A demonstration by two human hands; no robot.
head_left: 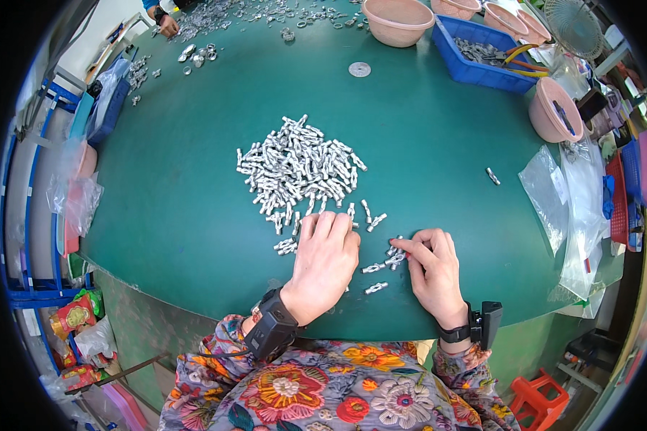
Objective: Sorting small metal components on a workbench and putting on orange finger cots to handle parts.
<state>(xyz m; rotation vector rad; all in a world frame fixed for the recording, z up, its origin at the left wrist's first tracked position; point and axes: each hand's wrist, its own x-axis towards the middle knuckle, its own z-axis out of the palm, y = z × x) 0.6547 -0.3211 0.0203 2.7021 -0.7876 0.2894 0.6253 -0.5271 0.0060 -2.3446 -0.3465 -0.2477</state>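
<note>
While my right hand (437, 279) is nearer than my left hand (325, 266), the small metal cluster (395, 261) lies at the right's ten o'clock, strung two-to-eight; whether fingers pinch, I can't tell.

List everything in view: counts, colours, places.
Table: one, green, centre.
Metal pieces: many, silver, in a central pile, several loose around it.
Disc: one, grey, beyond the pile.
Scattered metal parts: many, silver, far edge.
Tub: one, blue, far right.
Tool handles: at least two, yellowish, at the tub.
Basins: at least five, pink, right side.
Plastic bags: several, clear, right edge.
Stool: one, red, lower right.
Rack: one, blue, left.
Co-worker's hand: one, bare, far left.
Left hand: one, bare, at the pile's near edge.
Right hand: one, bare, by loose pieces.
Wrist devices: two, black, on wrists.
</note>
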